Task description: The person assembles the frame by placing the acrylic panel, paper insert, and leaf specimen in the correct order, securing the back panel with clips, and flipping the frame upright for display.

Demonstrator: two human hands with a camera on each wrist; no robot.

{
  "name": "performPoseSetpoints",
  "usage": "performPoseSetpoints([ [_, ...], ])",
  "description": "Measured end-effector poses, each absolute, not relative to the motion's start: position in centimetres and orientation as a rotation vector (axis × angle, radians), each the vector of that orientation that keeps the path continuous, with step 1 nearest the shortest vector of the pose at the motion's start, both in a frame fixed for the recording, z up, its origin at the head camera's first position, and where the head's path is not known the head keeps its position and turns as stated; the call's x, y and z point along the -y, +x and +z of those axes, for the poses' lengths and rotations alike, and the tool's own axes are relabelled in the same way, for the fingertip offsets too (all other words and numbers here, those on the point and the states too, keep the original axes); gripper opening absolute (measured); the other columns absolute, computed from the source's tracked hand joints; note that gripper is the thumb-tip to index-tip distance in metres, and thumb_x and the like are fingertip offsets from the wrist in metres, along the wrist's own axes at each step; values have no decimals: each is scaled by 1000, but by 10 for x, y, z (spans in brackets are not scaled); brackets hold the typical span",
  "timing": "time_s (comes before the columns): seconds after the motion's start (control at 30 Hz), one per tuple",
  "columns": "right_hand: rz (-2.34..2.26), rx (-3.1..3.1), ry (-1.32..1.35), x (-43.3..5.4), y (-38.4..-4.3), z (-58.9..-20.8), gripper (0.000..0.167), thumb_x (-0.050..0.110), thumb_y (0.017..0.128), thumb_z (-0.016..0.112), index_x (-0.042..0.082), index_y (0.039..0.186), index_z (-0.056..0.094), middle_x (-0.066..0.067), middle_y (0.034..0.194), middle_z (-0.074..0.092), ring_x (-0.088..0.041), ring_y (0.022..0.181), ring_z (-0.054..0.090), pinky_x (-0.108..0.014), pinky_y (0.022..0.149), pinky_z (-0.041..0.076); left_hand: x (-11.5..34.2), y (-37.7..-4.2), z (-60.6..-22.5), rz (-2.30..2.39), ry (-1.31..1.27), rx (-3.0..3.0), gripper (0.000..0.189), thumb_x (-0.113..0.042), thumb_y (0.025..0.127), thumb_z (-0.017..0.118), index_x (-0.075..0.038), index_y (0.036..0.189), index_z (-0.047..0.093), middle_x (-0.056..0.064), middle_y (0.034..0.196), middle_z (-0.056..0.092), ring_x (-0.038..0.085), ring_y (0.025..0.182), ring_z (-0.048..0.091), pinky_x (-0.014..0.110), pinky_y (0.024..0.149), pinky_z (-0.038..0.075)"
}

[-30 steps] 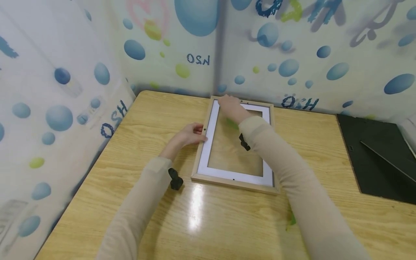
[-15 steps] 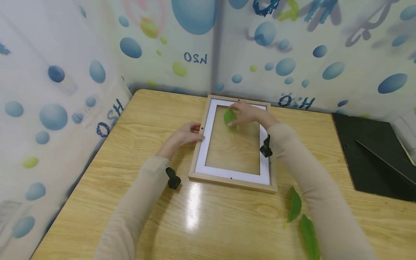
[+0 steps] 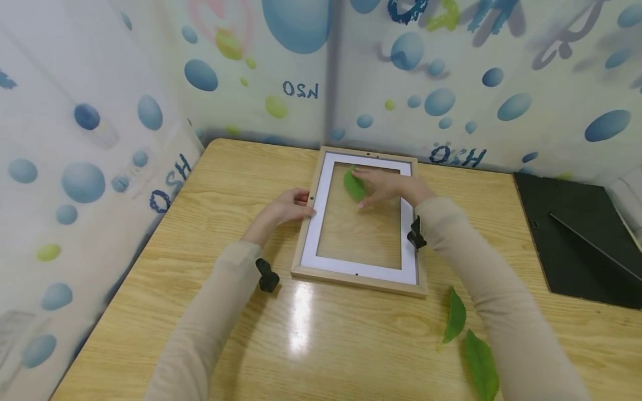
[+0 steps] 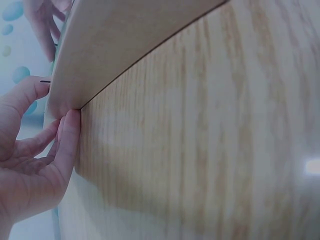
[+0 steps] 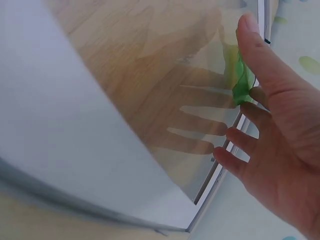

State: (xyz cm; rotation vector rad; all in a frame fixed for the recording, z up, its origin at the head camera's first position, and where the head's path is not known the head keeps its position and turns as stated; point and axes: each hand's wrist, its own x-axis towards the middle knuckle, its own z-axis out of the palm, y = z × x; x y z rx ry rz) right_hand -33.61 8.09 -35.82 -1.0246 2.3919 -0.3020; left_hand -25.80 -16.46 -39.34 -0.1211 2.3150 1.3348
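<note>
A light wooden picture frame (image 3: 358,283) with a white mat (image 3: 312,236) and a transparent pane lies flat on the table. My left hand (image 3: 287,207) holds the frame's left side, thumb on top; in the left wrist view, fingertips of that hand (image 4: 42,165) press the outer wall of the frame (image 4: 120,45) close to the tabletop. On the pane's upper left part lies a green leaf (image 3: 353,187). My right hand (image 3: 385,187) touches that leaf with loosely spread fingers. The right wrist view shows the thumb lifted off the pane and other fingertips near the leaf (image 5: 242,82).
Two more green leaves, one (image 3: 455,316) above the other (image 3: 481,365), lie beside my right forearm. At the right is a black backing board (image 3: 577,239) with a stand leg. Patterned walls (image 3: 241,117) border the wooden table (image 3: 241,167) behind and at left.
My right hand has drawn back from the frame's top left corner, down and right, uncovering the leaf on the pane. That leaf has turned slightly. My left hand has stayed on the frame.
</note>
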Motion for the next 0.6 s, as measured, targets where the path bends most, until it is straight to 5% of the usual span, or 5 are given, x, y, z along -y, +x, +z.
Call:
performPoseSetpoints([
  [0.6,-531,-2448,-868,-83,-333,-352,85,37,82,66,4,145,19,-18,151,19,-36,139,17,-50,113,17,163,-259,-394,1347,-131,-2288,64,-12,85,62,-4,140,30,15,134,41,26,120,42,34,98,44],
])
